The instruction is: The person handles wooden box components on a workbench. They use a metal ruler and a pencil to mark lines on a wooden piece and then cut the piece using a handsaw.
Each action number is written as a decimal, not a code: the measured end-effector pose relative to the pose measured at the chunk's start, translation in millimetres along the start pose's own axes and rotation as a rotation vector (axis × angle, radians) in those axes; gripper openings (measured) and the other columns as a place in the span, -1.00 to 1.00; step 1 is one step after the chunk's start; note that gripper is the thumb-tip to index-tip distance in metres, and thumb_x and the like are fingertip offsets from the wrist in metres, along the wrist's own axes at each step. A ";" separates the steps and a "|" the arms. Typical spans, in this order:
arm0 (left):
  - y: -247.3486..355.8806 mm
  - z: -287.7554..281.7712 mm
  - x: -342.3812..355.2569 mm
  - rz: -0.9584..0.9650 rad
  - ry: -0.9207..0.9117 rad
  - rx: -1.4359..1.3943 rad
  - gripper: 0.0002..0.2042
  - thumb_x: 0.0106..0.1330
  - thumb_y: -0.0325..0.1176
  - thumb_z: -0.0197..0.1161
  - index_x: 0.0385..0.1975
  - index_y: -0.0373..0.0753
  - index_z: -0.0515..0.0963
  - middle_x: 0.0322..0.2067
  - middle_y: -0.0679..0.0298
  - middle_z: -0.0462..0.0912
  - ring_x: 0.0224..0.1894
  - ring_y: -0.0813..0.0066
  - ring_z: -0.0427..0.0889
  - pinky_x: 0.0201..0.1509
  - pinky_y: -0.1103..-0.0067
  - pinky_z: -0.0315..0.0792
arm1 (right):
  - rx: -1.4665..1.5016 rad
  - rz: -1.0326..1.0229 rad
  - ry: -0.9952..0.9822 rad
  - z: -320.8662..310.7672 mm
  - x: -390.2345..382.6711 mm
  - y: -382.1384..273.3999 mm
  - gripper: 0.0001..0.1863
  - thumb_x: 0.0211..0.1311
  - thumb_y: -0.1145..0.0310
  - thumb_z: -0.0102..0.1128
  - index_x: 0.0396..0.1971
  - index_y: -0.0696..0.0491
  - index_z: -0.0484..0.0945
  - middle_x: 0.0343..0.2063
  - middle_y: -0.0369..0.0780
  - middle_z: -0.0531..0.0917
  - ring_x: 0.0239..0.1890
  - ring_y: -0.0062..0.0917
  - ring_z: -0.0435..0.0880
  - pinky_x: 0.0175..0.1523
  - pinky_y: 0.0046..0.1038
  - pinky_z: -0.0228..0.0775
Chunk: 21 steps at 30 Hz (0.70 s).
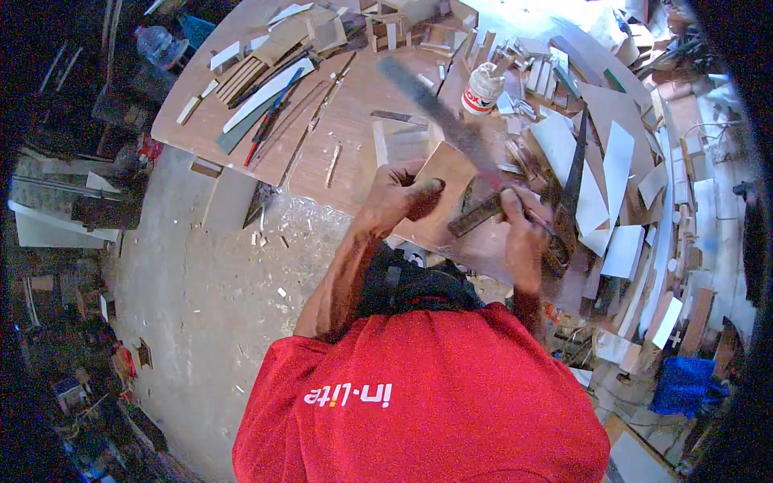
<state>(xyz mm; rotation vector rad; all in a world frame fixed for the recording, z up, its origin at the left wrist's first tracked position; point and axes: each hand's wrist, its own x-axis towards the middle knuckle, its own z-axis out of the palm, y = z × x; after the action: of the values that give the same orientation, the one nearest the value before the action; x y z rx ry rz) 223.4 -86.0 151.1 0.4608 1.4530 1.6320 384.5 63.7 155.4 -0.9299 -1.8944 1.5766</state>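
Observation:
My left hand (407, 195) is closed on a small tan wooden panel (448, 172), thumb on its near face. Right behind that panel is a paler wooden piece (394, 143); whether the two are joined I cannot tell. In my right hand (525, 235) is an L-shaped carpenter's square (475, 216), its short dark arm beside the panel. The long metal blade, smeared by motion, points to the far left over the bench. A reddish blur shows by the right fingertips, too unclear to name. To the right of that hand lies a handsaw (576, 165).
The wooden workbench (330, 173) carries a white glue bottle (483, 87), a red-and-black pen-like tool (262, 133), wood strips (241, 80) and small wooden boxes (386, 30). White and tan offcuts (618, 165) pile up on the right. Chips litter the concrete floor (217, 298).

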 end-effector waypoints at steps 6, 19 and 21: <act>-9.8 -11.9 0.9 -0.020 0.042 -0.036 -0.75 0.13 -0.44 0.24 -0.16 -0.27 0.59 -0.53 0.40 0.57 -0.62 0.71 0.43 -0.59 0.69 0.28 | -0.051 0.063 0.162 -12.3 5.6 -0.5 -0.68 0.29 0.20 0.06 -0.32 0.21 0.56 -0.51 -0.29 0.52 -0.51 -0.61 0.39 -0.35 -0.52 0.25; -18.7 -119.5 -54.1 0.168 0.500 -0.364 -0.78 0.14 -0.49 0.08 -0.21 -0.37 0.39 -0.41 0.08 0.59 -0.38 0.29 0.64 -0.26 0.46 0.57 | 0.096 -0.124 0.013 115.4 25.9 -29.8 -0.74 0.22 0.23 0.14 -0.33 0.14 0.59 -0.56 -0.32 0.56 -0.60 -0.67 0.47 -0.50 -0.62 0.32; -27.3 -144.9 -62.0 0.254 0.755 -0.368 -0.71 0.13 -0.50 0.07 -0.13 -0.39 0.35 -0.32 0.04 0.58 -0.29 0.20 0.65 -0.14 0.39 0.57 | 0.101 0.067 -0.106 154.1 19.9 -54.2 -0.74 0.24 0.22 0.12 -0.38 0.13 0.57 -0.54 -0.31 0.56 -0.58 -0.66 0.50 -0.48 -0.62 0.36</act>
<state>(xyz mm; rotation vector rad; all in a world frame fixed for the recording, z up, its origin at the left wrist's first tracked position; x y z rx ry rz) 157.4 -224.7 106.5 -0.2273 1.5930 2.3756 246.8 -24.1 176.3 -0.8913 -1.8518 1.7757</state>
